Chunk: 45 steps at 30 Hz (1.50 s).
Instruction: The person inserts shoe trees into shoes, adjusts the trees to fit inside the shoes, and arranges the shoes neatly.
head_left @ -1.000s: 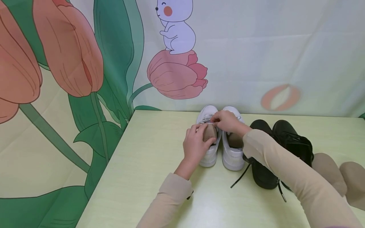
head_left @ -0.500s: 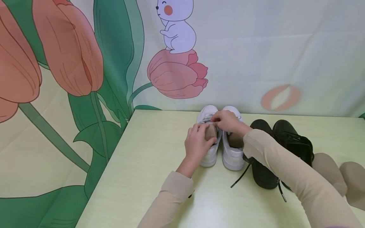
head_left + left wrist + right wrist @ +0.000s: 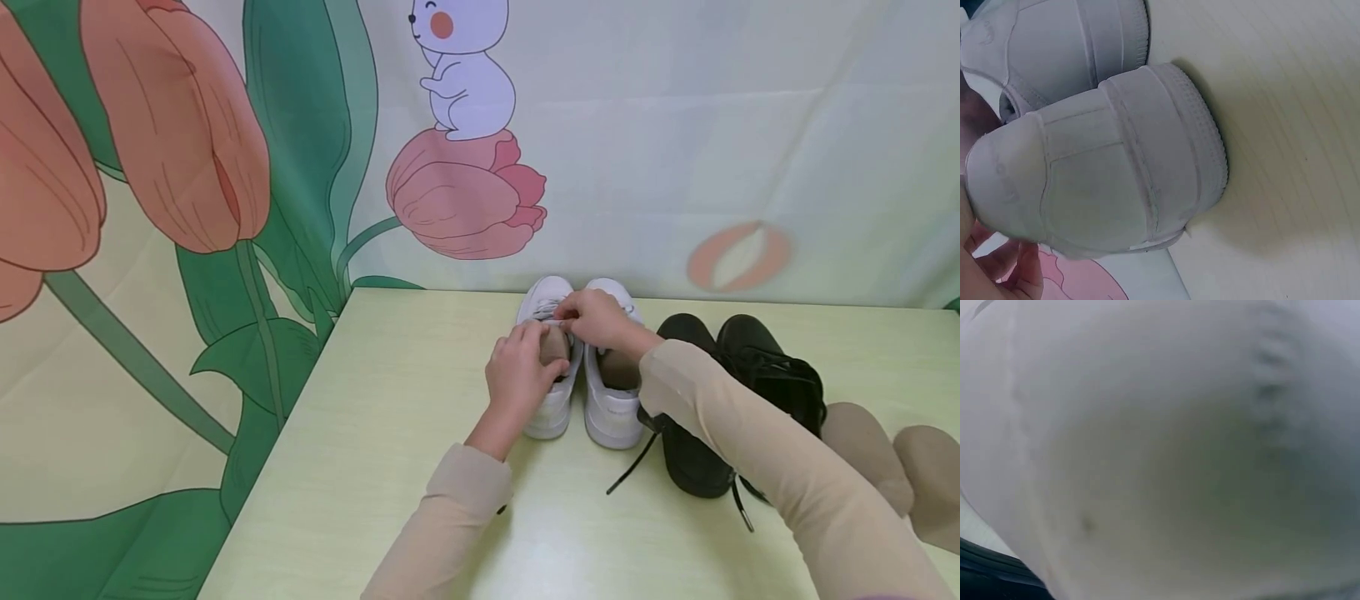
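Two white sneakers stand side by side against the backdrop, toes away from me. My left hand (image 3: 517, 371) grips the left white sneaker (image 3: 550, 417) at its opening, fingers curled toward the tongue and thumb over the opening. Inside that opening sits a beige rounded insert (image 3: 553, 343). At the top of the laces, my right hand (image 3: 596, 318) pinches what looks like the shoelace (image 3: 546, 310); its fingertips partly hide it. The left wrist view shows the sneaker's heel (image 3: 1094, 169) close up, with the left fingers (image 3: 1025, 269) beside it. A blurred pale surface fills most of the right wrist view.
The right white sneaker (image 3: 615, 421) also holds a beige insert (image 3: 618, 369). Black lace-up shoes (image 3: 693, 462) lie to its right, partly under my right sleeve, with loose laces trailing. Two beige rounded pieces (image 3: 866, 450) lie at the far right. A printed backdrop (image 3: 637, 167) rises behind the table.
My left hand has shifted slightly to the right over the left sneaker's opening. The right hand and the shoes look unmoved.
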Each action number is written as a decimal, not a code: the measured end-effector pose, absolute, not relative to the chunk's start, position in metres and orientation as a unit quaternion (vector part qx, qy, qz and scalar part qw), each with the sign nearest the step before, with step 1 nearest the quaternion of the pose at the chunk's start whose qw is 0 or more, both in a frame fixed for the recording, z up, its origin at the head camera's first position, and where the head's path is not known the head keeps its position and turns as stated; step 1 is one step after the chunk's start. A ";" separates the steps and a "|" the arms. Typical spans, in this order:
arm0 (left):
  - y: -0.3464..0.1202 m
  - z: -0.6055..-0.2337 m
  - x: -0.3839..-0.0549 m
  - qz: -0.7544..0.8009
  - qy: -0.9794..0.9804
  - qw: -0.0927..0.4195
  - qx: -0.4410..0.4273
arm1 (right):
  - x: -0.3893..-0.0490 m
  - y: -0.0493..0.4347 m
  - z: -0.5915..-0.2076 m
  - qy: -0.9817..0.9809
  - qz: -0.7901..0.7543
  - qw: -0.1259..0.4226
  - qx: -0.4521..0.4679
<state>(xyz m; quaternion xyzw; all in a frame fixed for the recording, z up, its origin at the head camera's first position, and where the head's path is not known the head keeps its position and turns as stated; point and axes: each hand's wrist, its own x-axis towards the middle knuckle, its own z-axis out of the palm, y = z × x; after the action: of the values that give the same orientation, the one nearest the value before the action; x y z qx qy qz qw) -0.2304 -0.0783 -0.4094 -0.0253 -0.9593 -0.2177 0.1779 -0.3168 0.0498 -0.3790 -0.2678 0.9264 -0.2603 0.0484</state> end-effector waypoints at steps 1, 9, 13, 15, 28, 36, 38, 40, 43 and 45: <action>-0.080 -0.410 -0.230 -0.224 -0.958 0.175 -0.030 | -0.317 0.050 -0.379 0.926 -0.262 0.050 -0.266; -0.099 -0.421 -0.230 -0.358 -0.918 0.171 -0.032 | -0.318 0.049 -0.379 0.928 -0.263 0.067 -0.257; -0.103 -0.424 -0.230 -0.401 -0.897 0.182 -0.028 | -0.319 0.049 -0.380 0.929 -0.261 0.067 -0.254; -0.103 -0.424 -0.231 -0.398 -0.899 0.181 -0.030 | -0.319 0.049 -0.380 0.929 -0.260 0.066 -0.254; -0.108 -0.422 -0.233 -0.309 -0.937 0.156 -0.037 | -0.317 0.047 -0.377 0.935 -0.242 0.064 -0.252; -0.109 -0.424 -0.234 -0.299 -0.940 0.163 -0.032 | -0.318 0.047 -0.378 0.934 -0.247 0.071 -0.250; -0.109 -0.425 -0.234 -0.297 -0.940 0.163 -0.030 | -0.318 0.047 -0.377 0.933 -0.247 0.073 -0.250; -0.109 -0.425 -0.235 -0.296 -0.941 0.163 -0.027 | -0.317 0.047 -0.377 0.933 -0.247 0.072 -0.251; -0.109 -0.426 -0.235 -0.294 -0.942 0.163 -0.026 | -0.317 0.046 -0.377 0.933 -0.245 0.066 -0.254; -0.109 -0.426 -0.235 -0.291 -0.943 0.161 -0.023 | -0.317 0.046 -0.378 0.933 -0.245 0.064 -0.255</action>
<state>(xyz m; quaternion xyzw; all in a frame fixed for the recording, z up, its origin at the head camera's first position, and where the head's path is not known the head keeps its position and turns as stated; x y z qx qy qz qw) -0.2354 -0.1092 -0.4256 -0.0235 -0.9429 -0.2909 0.1606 -0.3171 0.0463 -0.3775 -0.2555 0.9330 -0.2453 0.0638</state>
